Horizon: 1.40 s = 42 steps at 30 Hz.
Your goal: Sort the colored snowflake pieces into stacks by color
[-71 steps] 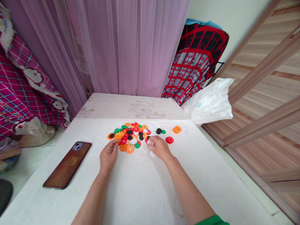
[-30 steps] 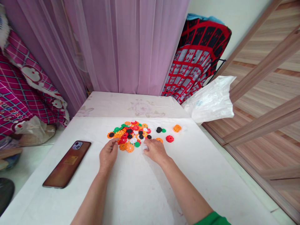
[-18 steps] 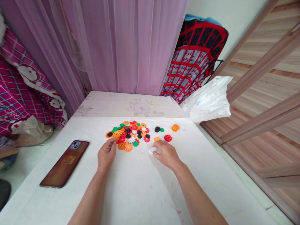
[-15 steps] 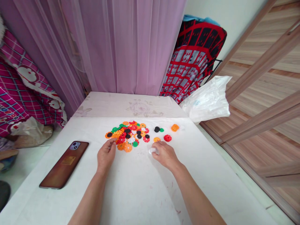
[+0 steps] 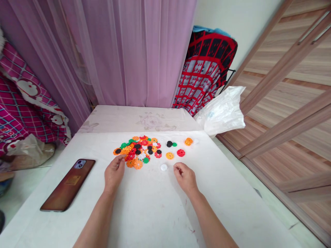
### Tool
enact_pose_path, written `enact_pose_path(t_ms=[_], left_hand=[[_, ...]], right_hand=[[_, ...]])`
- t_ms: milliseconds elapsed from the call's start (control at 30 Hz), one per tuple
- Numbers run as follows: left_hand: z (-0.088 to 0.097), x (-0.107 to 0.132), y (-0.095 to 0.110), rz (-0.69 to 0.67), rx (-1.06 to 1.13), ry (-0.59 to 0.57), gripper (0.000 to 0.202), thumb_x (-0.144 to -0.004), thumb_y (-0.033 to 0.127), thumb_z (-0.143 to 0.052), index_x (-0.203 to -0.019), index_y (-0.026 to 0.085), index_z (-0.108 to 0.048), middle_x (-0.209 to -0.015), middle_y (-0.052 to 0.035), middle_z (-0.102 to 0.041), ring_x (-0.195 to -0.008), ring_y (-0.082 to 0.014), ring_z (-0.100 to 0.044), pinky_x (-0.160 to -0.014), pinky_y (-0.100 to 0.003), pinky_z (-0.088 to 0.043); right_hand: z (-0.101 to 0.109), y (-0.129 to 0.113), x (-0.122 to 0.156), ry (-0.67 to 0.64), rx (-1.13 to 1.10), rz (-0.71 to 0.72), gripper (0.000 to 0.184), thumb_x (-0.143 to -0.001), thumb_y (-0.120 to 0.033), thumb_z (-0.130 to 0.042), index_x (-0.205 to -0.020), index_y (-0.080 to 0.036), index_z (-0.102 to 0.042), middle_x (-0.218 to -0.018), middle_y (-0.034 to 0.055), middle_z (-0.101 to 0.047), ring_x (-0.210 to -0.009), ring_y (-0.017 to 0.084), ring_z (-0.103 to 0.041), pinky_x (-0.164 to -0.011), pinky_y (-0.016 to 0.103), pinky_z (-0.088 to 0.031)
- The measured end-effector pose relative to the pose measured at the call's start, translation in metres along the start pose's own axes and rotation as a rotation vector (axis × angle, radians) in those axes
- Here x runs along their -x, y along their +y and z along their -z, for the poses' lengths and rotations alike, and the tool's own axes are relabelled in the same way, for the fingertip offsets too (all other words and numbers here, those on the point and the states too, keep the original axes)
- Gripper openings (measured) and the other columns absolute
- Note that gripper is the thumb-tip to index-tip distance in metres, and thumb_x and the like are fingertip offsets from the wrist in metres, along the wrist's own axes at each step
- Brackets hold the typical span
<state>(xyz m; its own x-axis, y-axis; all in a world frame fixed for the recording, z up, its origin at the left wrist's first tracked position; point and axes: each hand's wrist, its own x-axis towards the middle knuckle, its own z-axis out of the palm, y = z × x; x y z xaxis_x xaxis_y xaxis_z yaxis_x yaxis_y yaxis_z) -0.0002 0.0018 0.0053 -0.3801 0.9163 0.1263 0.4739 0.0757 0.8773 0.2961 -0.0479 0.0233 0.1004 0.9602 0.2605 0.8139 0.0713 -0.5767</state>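
A pile of small plastic flower-shaped discs (image 5: 138,151) in orange, red, green, black and white lies on the white table (image 5: 155,203). My left hand (image 5: 113,172) rests at the pile's near left edge, fingers curled, fingertips touching the discs. My right hand (image 5: 184,177) lies on the table to the right, fingers loosely curled, nothing visible in it. A lone white disc (image 5: 163,167) sits just left of its fingertips. Further right lie single discs: orange (image 5: 170,155), red (image 5: 181,153), black (image 5: 169,144) and an orange one (image 5: 188,141).
A brown phone (image 5: 67,184) lies face down at the table's left. A white plastic bag (image 5: 222,112) hangs over the far right corner. Purple curtains, a red patterned cloth (image 5: 207,69) and a wooden wardrobe (image 5: 289,86) stand behind and to the right.
My right hand carried a white disc out of the pile, set it on the table and drew back to the right. My left hand stayed at the pile's edge.
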Motion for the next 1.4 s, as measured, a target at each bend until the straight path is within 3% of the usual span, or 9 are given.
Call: enact_pose_path(t_ms=[133, 267, 400, 533, 800, 933, 1100, 1300, 1400], left_hand=[[-0.002, -0.003, -0.005, -0.026, 0.019, -0.012, 0.033, -0.079, 0.042, -0.048, -0.099, 0.024, -0.067, -0.097, -0.001, -0.072, -0.079, -0.0165, -0.066, -0.075, -0.028, -0.052], [0.0, 0.003, 0.0, -0.051, -0.01, 0.041, 0.031, -0.079, 0.037, -0.046, -0.098, 0.023, -0.066, -0.094, -0.0022, -0.072, -0.077, -0.0165, -0.067, -0.079, -0.03, -0.052], [0.003, 0.023, 0.004, -0.172, -0.083, 0.025, 0.032, -0.078, 0.035, -0.048, -0.102, 0.022, -0.064, -0.102, -0.0044, -0.071, -0.079, -0.0173, -0.067, -0.079, -0.032, -0.053], [0.005, 0.047, 0.001, -0.357, -0.239, 0.021, 0.03, -0.081, 0.03, -0.045, -0.1, 0.022, -0.066, -0.109, -0.0075, -0.068, -0.101, -0.0227, -0.062, -0.092, -0.038, -0.048], [0.008, 0.072, 0.01, -0.433, -0.436, -0.073, 0.024, -0.082, 0.023, -0.047, -0.091, 0.021, -0.069, -0.104, -0.007, -0.07, -0.101, -0.0225, -0.061, -0.095, -0.037, -0.045], [0.008, 0.071, 0.014, -0.412, -0.489, -0.077, 0.025, -0.082, 0.023, -0.049, -0.098, 0.02, -0.068, -0.104, -0.0066, -0.07, -0.101, -0.0215, -0.061, -0.095, -0.035, -0.044], [0.0, 0.055, 0.021, -0.313, -0.577, -0.002, 0.039, -0.083, 0.037, -0.054, -0.116, 0.018, -0.062, -0.113, -0.0113, -0.066, -0.103, -0.0253, -0.059, -0.093, -0.038, -0.043], [-0.016, 0.042, 0.032, -0.226, -0.626, 0.029, 0.022, -0.081, 0.039, -0.056, -0.088, 0.025, -0.072, -0.103, -0.0065, -0.068, -0.096, -0.0247, -0.06, -0.084, -0.037, -0.043], [-0.02, 0.045, 0.033, -0.207, -0.633, 0.033, 0.021, -0.08, 0.039, -0.057, -0.087, 0.026, -0.072, -0.107, -0.0065, -0.067, -0.1, -0.0259, -0.059, -0.086, -0.04, -0.042]], right_hand=[[-0.015, 0.011, 0.016, 0.048, -0.037, -0.014, 0.022, -0.079, -0.031, -0.044, -0.077, -0.022, -0.064, -0.072, -0.0004, -0.066, -0.062, 0.012, -0.058, -0.064, 0.022, -0.042], [-0.018, 0.013, 0.012, 0.07, -0.07, -0.055, 0.023, -0.078, -0.034, -0.044, -0.075, -0.023, -0.064, -0.064, -0.0017, -0.064, -0.057, 0.012, -0.056, -0.061, 0.021, -0.042], [-0.016, 0.012, 0.007, 0.063, -0.075, -0.056, 0.024, -0.079, -0.035, -0.043, -0.076, -0.023, -0.064, -0.063, -0.0021, -0.063, -0.058, 0.013, -0.056, -0.062, 0.022, -0.042], [-0.015, 0.01, 0.007, 0.04, -0.057, -0.051, 0.025, -0.081, -0.034, -0.042, -0.076, -0.023, -0.064, -0.061, -0.0028, -0.061, -0.057, 0.013, -0.055, -0.06, 0.022, -0.04], [-0.013, 0.006, 0.007, 0.027, -0.003, -0.015, 0.026, -0.083, -0.033, -0.041, -0.078, -0.024, -0.064, -0.065, -0.0021, -0.064, -0.06, 0.014, -0.057, -0.058, 0.022, -0.037], [-0.01, 0.002, 0.009, -0.013, 0.035, -0.016, 0.025, -0.084, -0.033, -0.041, -0.08, -0.025, -0.064, -0.066, -0.002, -0.065, -0.06, 0.014, -0.057, -0.057, 0.023, -0.034], [-0.008, 0.0, 0.01, -0.028, 0.035, 0.008, 0.022, -0.084, -0.03, -0.043, -0.079, -0.026, -0.065, -0.065, -0.0026, -0.064, -0.058, 0.013, -0.055, -0.056, 0.022, -0.032], [-0.011, 0.004, 0.01, -0.037, 0.007, 0.023, 0.022, -0.084, -0.029, -0.043, -0.081, -0.026, -0.065, -0.067, -0.0026, -0.065, -0.06, 0.013, -0.056, -0.056, 0.023, -0.031], [-0.011, 0.005, 0.01, -0.048, 0.0, 0.016, 0.021, -0.083, -0.03, -0.044, -0.081, -0.027, -0.065, -0.067, -0.0034, -0.066, -0.06, 0.013, -0.056, -0.056, 0.023, -0.032]])
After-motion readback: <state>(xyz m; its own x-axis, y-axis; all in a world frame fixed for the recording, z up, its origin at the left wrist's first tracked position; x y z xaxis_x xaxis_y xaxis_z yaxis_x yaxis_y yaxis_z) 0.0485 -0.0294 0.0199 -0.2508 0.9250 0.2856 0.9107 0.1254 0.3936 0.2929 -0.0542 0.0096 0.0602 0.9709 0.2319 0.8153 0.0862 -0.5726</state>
